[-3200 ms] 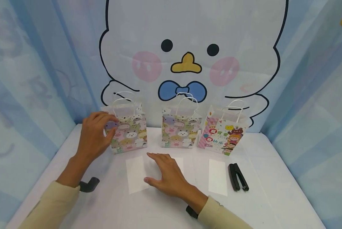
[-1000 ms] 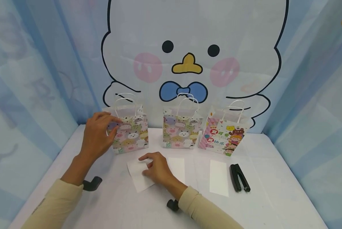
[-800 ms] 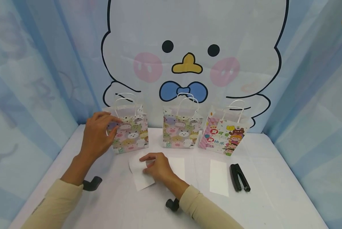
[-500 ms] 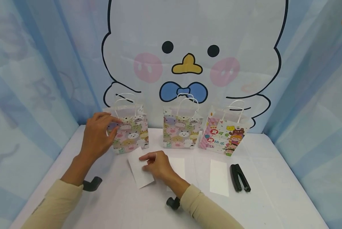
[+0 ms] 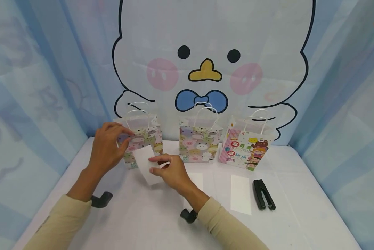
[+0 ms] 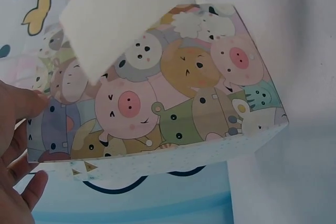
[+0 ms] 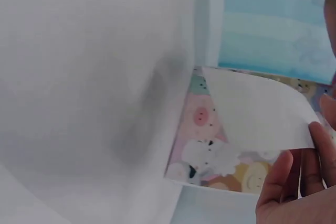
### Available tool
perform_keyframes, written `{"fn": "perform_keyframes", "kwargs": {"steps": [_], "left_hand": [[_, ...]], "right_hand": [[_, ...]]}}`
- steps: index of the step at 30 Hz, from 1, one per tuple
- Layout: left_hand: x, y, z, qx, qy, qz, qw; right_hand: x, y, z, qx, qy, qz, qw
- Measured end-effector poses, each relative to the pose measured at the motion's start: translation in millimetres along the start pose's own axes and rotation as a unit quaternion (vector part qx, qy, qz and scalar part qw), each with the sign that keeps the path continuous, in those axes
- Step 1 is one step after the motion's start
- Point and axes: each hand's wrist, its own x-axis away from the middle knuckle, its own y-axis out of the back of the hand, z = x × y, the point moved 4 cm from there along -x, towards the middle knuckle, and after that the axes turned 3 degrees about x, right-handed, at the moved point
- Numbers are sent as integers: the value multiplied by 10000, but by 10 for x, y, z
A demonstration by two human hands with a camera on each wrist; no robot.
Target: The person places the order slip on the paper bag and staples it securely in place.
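My left hand (image 5: 107, 149) pinches the upper left edge of the leftmost paper gift bag (image 5: 155, 133), which stands upright and has cartoon animals printed on it. In the left wrist view, the fingers lie at the side edge of that gift bag (image 6: 181, 111). My right hand (image 5: 174, 173) pinches a slip of white paper (image 5: 143, 159) along its right edge, in front of the same bag. The paper slip (image 7: 257, 111) curves slightly in the right wrist view and covers part of the printed front.
A matching animal-print bag (image 5: 201, 146) stands mid-table, and a pink and white bag (image 5: 244, 147) leans right of it. Two more white slips lie flat: one (image 5: 196, 180) partly behind my right forearm, another (image 5: 241, 194) beside a black stapler (image 5: 263, 195). A patterned curtain (image 5: 205, 27) hangs behind.
My right hand has picked up the left white slip from the table and raised it in front of the left bag. The left hand has kept its hold on the bag.
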Motion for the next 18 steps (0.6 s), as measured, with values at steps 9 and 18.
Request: {"fn": "perform_keyframes", "kwargs": {"steps": [9, 18], "left_hand": [[-13, 15, 6, 222, 234, 57, 9995], [-1, -8, 8, 275, 351, 137, 9989]], "right_hand": [[-121, 55, 183, -417, 255, -194, 9986], [-270, 22, 197, -862, 59, -379, 9955]]}}
